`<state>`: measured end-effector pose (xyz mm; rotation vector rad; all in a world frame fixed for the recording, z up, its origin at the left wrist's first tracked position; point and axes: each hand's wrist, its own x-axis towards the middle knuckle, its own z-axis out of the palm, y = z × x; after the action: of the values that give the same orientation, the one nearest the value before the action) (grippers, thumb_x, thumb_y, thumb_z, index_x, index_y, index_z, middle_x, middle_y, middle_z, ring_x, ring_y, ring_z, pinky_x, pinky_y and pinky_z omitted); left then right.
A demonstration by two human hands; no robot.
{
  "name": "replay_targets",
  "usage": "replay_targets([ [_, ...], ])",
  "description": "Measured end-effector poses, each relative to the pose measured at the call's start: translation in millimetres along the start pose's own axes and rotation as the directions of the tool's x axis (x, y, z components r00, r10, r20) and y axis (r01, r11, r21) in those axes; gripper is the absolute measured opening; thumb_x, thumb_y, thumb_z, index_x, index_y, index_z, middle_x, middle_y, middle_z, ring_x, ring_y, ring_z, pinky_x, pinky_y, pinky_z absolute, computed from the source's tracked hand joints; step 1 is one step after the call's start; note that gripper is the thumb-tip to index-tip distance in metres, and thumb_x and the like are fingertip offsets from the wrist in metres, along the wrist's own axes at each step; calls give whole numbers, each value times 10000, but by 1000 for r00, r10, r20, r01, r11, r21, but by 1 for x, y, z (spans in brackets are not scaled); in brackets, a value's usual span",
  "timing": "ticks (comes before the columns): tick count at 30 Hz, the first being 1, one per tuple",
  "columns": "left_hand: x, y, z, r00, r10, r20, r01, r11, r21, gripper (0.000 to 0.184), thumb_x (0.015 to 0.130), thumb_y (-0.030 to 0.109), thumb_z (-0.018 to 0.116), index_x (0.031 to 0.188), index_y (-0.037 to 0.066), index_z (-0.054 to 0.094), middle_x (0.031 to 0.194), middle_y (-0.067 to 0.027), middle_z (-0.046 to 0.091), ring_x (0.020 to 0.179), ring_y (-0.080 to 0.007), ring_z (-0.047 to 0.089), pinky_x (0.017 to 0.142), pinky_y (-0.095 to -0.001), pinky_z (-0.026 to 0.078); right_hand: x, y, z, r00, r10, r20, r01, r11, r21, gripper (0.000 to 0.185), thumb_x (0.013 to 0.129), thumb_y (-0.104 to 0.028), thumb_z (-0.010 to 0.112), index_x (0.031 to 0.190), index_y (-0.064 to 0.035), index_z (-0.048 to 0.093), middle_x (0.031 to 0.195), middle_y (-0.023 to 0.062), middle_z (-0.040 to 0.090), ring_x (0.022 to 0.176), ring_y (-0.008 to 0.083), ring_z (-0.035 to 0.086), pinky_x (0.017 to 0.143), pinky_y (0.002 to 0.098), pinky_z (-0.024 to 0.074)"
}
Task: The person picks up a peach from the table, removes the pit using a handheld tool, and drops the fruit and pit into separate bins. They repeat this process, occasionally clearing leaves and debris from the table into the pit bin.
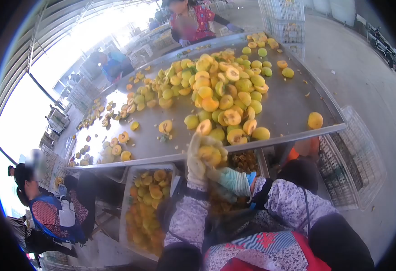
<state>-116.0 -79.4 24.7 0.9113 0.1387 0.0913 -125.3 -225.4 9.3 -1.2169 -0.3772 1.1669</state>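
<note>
My left hand (199, 158), in a pale glove, is raised at the table's near edge with its fingers curled around a yellow peach (210, 155). Just below and to the right is my right hand (231, 181), in a teal-and-white striped glove. Its fingers are smeared by motion and partly hidden, so what they hold is unclear. Beyond both hands, a large heap of yellow-green peaches (227, 101) covers the middle of the metal table (288, 108). Several are halved, showing reddish centres.
A crate of cut peaches (150, 176) stands at lower left; a bin of brownish scraps (247, 163) sits under the table edge. White crates (342, 158) stand at right. One co-worker (193, 22) is across the table, another (53, 207) sits at left.
</note>
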Motion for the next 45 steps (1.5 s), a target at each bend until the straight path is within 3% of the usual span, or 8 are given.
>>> replay_targets([
  [5, 4, -4, -7, 996, 78, -45, -81, 994, -72, 408, 982, 484, 512, 938, 89, 601, 866, -123, 642, 725, -308, 672, 617, -419, 584, 29, 22, 5, 799, -537, -270, 294, 741, -604, 459, 972, -437, 567, 993, 9, 670, 811, 137, 698, 762, 275, 671, 703, 383, 514],
  [9, 3, -3, -6, 997, 76, -11, -77, 993, -89, 408, 980, 486, 515, 957, 88, 604, 916, -113, 643, 758, -308, 673, 639, -424, 584, 13, 1, 3, 857, -436, -273, 117, 681, -722, 423, 974, -368, 576, 1092, 31, 655, 965, 221, 697, 932, 313, 668, 828, 387, 504],
  [13, 3, -1, -6, 997, 71, 34, -64, 985, -159, 414, 980, 487, 516, 965, 83, 607, 898, -121, 650, 754, -310, 675, 637, -423, 588, 28, 22, 2, 869, -434, -236, 326, 862, -388, 411, 966, -373, 582, 1073, 15, 660, 941, 263, 684, 930, 385, 666, 808, 426, 510],
  [22, -1, 2, 1, 979, 201, -32, -196, 974, 117, 463, 989, 490, 498, 964, 42, 613, 903, -159, 668, 708, -331, 690, 608, -415, 606, 12, 6, 3, 712, -655, -252, 269, 586, -764, 437, 961, -417, 584, 1003, 14, 644, 814, 232, 681, 734, 387, 668, 718, 459, 524],
  [25, -2, 9, -5, 997, 80, -11, -80, 997, 16, 488, 994, 489, 486, 957, 18, 608, 899, -171, 656, 704, -326, 684, 590, -415, 598, 6, -3, 5, 979, -95, -181, 72, 989, -128, 413, 954, -414, 586, 982, -6, 642, 820, 284, 654, 781, 444, 650, 698, 489, 519],
  [28, -3, 11, 1, 992, 118, -53, -108, 981, 160, 502, 1006, 471, 465, 920, -5, 599, 891, -180, 640, 709, -323, 670, 598, -406, 579, 11, 2, 0, 731, -634, -252, 124, 487, -865, 406, 951, -422, 584, 952, -20, 638, 766, 240, 660, 730, 434, 646, 669, 511, 509],
  [34, -4, 10, -9, 943, 313, 112, -328, 818, 472, 429, 1052, 364, 404, 946, -20, 565, 857, -168, 631, 717, -249, 674, 631, -361, 569, 13, 6, 2, 644, -733, -220, 142, 398, -906, 323, 960, -334, 608, 965, -13, 638, 701, 204, 647, 652, 408, 641, 615, 473, 501],
  [45, -10, 5, -3, 985, 152, -82, -136, 975, 177, 493, 996, 497, 473, 940, 24, 600, 868, -162, 642, 702, -294, 670, 595, -395, 576, 8, 0, -1, 775, -582, -245, 186, 581, -793, 404, 973, -366, 564, 945, 24, 663, 805, 270, 661, 791, 456, 640, 702, 484, 505],
])
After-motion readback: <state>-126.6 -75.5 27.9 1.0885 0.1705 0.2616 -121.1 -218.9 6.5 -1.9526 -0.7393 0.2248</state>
